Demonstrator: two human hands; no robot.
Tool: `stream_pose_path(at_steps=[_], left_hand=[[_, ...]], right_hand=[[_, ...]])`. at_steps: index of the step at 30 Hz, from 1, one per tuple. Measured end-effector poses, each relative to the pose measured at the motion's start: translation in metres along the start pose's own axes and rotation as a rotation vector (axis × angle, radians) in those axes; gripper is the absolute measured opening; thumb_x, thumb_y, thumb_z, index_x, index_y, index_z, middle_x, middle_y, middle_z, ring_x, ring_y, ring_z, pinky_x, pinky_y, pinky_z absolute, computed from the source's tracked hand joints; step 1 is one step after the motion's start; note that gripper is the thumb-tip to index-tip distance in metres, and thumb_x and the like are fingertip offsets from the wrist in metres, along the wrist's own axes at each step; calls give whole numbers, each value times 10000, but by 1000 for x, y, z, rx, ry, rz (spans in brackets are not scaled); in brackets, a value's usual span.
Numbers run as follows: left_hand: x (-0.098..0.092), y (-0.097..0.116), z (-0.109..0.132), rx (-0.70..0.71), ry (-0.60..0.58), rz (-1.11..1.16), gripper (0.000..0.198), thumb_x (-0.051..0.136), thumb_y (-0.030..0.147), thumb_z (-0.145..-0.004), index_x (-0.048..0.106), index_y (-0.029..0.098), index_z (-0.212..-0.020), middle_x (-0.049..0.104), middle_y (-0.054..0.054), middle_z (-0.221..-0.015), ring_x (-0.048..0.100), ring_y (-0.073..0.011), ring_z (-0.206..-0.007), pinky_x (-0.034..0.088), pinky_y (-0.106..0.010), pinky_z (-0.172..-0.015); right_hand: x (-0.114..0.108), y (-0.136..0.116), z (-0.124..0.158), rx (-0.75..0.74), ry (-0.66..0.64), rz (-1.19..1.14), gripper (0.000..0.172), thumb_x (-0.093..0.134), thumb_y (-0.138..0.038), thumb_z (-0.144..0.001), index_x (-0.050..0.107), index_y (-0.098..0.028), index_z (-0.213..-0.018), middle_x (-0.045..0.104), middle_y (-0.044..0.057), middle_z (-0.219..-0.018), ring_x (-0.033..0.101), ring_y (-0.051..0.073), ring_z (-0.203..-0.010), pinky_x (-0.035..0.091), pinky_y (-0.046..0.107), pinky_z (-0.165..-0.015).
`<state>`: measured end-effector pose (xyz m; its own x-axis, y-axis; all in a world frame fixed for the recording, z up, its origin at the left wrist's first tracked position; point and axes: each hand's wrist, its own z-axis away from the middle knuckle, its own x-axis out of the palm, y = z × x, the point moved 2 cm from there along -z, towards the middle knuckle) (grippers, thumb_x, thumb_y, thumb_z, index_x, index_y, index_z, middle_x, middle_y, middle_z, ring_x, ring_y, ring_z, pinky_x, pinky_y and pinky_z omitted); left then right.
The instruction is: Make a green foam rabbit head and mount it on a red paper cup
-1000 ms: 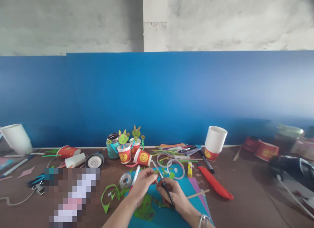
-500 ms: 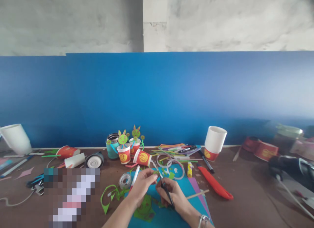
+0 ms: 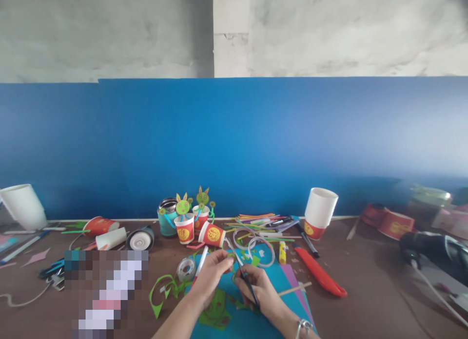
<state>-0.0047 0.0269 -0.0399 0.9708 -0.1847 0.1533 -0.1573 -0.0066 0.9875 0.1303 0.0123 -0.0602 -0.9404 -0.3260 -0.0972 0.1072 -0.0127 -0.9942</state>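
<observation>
My right hand (image 3: 260, 289) is closed round the black handles of a pair of scissors (image 3: 244, 274), whose blades point up and left toward my other hand. My left hand (image 3: 213, 274) pinches a small green paper piece (image 3: 231, 255) at the blade tips. Both hands hover over a teal paper sheet (image 3: 252, 324) that carries green paper cut-outs (image 3: 216, 310). A curled green paper strip (image 3: 163, 290) lies just left of my left forearm.
Red paper cups (image 3: 213, 234) with green bunny figures, a teal jar (image 3: 167, 217), a tape roll (image 3: 186, 269), clear rings (image 3: 260, 249), a glue stick (image 3: 282, 252), a red cutter (image 3: 321, 275), coloured strips (image 3: 256, 217) and white cups (image 3: 321, 207) crowd the brown table (image 3: 365, 290). A blue board (image 3: 256, 144) stands behind.
Both hands stay in place; the scissors and the left-hand fingers shifted only slightly around the small green piece.
</observation>
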Motion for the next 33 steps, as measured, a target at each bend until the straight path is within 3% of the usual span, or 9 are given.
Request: stream_pose_path(at_steps=[4, 11, 19, 26, 33], left_hand=[[-1, 2, 1, 6, -23, -27, 223, 632, 332, -672, 512, 173, -573, 439, 55, -540, 383, -104, -565, 285, -233, -577], [-2, 1, 0, 5, -9, -39, 187, 613, 312, -674, 525, 170, -590, 443, 55, -533, 378, -105, -556, 280, -236, -573], [-4, 3, 0, 9, -10, -63, 190, 615, 327, -660, 524, 176, -586, 444, 52, -533, 379, -107, -554, 287, -235, -573], [-7, 2, -2, -8, -8, -121, 221, 611, 378, -646, 541, 175, -594, 458, 45, -542, 398, -112, -554, 298, -236, -562], [-15, 3, -3, -26, -64, -350, 248, 555, 394, -700, 558, 184, -570, 399, 56, -473, 352, -111, -489, 258, -240, -504]], right_hand=[[0, 0, 1, 10, -31, -6, 246, 617, -387, -696, 542, -156, -734, 515, -66, -405, 409, 61, -306, 302, 160, -318], [1, -1, 1, 3, -18, 5, 265, 632, -401, -688, 536, -155, -709, 462, -84, -367, 369, 51, -291, 270, 149, -295], [0, -3, 2, 4, -46, -7, 262, 619, -397, -701, 555, -145, -740, 514, -65, -407, 416, 58, -315, 310, 152, -318], [0, 2, 1, -7, -35, 35, 276, 630, -412, -704, 563, -145, -719, 484, -76, -368, 353, 44, -271, 266, 147, -283], [-4, -1, 0, 16, 81, -65, 342, 654, -477, -680, 550, -154, -725, 496, -69, -373, 380, 54, -279, 317, 152, -289]])
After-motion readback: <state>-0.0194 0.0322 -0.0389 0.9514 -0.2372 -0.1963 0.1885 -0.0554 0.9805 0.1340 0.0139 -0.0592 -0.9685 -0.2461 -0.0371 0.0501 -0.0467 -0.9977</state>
